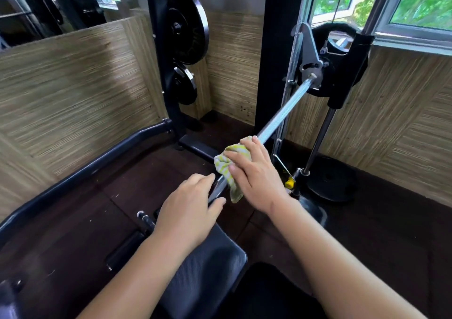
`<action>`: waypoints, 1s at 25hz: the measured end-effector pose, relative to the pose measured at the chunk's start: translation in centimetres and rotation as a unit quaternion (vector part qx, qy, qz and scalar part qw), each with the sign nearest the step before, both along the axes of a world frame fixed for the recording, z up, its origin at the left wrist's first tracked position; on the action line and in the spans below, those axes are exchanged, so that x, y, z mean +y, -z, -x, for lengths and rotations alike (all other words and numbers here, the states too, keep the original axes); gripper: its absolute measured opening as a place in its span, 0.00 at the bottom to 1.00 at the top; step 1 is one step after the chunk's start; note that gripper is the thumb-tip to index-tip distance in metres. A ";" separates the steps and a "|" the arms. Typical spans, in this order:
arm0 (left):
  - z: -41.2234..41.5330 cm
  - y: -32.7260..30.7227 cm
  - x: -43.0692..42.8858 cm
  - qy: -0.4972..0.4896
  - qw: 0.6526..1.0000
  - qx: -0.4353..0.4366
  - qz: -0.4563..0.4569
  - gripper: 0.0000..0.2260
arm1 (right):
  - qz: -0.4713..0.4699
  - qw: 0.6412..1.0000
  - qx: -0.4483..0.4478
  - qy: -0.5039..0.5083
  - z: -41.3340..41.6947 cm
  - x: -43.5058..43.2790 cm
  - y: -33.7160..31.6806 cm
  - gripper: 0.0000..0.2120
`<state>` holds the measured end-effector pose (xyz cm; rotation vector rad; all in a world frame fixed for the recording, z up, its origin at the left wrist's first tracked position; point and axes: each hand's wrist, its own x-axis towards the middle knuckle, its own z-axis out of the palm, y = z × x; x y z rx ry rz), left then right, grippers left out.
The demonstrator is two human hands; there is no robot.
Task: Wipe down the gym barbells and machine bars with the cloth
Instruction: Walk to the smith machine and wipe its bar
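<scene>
Dark floor (137, 181), striped wall panels (73, 86); cloth (228, 169) on bar (286, 108).

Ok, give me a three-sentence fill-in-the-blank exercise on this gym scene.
1. The right hand holds a cloth striped white and ____.
2. The left hand grips the bare bar; the hands around the bar number ____.
3. Black weight plates hang to the bar's ____.

Missing words: yellow; two; left.
</scene>
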<state>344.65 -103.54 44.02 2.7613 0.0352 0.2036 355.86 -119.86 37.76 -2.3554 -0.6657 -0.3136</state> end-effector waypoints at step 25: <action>19.6 0.9 9.1 -0.050 0.999 -0.003 0.011 0.12 | 0.065 0.996 -0.043 -0.050 19.6 9.1 -0.2 0.24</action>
